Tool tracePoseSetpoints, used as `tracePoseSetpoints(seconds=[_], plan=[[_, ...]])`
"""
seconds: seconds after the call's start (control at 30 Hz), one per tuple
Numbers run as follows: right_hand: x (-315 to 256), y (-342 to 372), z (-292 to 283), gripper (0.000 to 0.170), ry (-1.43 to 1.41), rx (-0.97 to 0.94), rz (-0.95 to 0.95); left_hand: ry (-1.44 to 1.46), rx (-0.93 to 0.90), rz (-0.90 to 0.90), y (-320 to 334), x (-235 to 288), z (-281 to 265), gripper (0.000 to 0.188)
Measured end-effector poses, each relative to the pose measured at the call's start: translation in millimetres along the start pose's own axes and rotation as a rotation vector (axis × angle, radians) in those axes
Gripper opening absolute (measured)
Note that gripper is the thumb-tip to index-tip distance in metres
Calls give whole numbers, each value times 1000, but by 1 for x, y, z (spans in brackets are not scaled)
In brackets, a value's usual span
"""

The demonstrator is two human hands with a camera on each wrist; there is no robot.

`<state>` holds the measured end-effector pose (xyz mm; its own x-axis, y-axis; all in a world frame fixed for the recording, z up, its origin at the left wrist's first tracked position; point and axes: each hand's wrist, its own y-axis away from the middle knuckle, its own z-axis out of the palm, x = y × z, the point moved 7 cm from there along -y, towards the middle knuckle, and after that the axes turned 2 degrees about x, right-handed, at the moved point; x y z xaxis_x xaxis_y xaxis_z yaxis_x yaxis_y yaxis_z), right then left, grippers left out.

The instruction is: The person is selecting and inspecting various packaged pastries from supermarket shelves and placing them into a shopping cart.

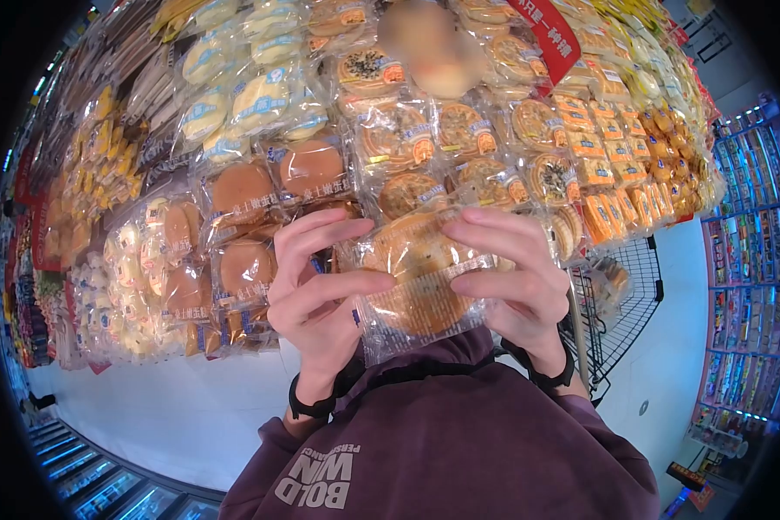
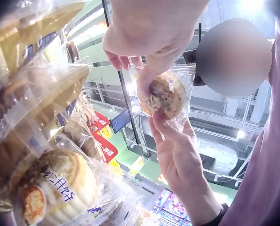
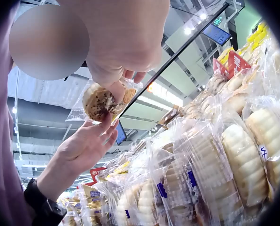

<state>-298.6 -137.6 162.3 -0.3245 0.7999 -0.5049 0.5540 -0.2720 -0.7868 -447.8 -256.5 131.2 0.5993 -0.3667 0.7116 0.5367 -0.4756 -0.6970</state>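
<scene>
A round golden pastry in a clear plastic wrapper (image 1: 425, 299) is held up in front of the chest, between both hands. My left hand (image 1: 316, 290) grips its left side, with fingers over the near face of the wrapper. On the opposite side my right hand (image 1: 520, 282) pinches the wrapper in the same way. From below, in the left wrist view, the pastry (image 2: 170, 96) shows a speckled underside, with thumbs against it. The right wrist view shows dark seeds on the same pastry (image 3: 96, 104) and part of an orange label.
Wrapped pastries (image 1: 390, 130) are heaped on a display right behind the hands, with brown cakes (image 1: 247, 269) at left. A black wire cart (image 1: 628, 303) stands at right. Red signs (image 1: 550, 43) rise from the heap. Stocked shelves (image 1: 745, 295) line the far right.
</scene>
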Motion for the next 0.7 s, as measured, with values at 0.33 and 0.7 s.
tracePoseSetpoints(seconds=[0.33, 0.7], plan=[[27, 21, 0, 49, -217, 207, 343, 30, -73, -179, 0, -1, 6, 39], [43, 31, 13, 45, -554, 179, 749, 328, -68, -511, 19, -22, 15, 45]])
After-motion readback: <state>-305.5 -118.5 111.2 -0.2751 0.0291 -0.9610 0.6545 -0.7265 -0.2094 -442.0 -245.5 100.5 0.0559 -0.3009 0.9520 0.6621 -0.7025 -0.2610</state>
